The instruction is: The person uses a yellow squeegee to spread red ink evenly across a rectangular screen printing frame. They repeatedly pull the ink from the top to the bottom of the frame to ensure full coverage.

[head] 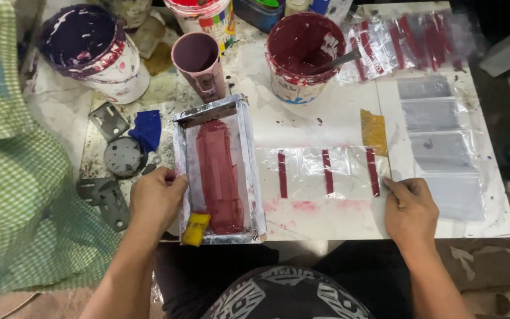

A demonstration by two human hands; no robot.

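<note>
Screen-printing frame (219, 171), a small rectangular one with taped silver edges, lies on the white tabletop (326, 112), with a wide smear of dark red ink down its mesh and a yellow-handled squeegee (196, 228) resting at its near left corner. The left hand (156, 201) is pressed against the frame's left rail, its fingers (175, 180) curled together over the edge and touching it. Just right of the frame a clear plastic sheet (326, 171) lies flat, carrying three short dark red bars side by side; a pink smudge stains the tabletop below them. The right hand (409, 210) rests on the sheet's near right corner, fingers (394, 184) close together and flat, pinning it down without gripping.

A strip of yellow tape (373, 131) sits at the sheet's far right corner. Farther right lie grey plastic panels (438, 136) in a column, and beyond them more clear sheets with red bars (408, 38). Behind the frame stand a pink cup (199, 62), a bucket of dark red ink (302, 56) with a stirring tool in it, and a paint-stained bucket with a purple inside (92, 50). Left of the frame are a blue rag (147, 129) and grey metal brackets (110, 159). Green checked cloth (13, 177) fills the left edge.
</note>
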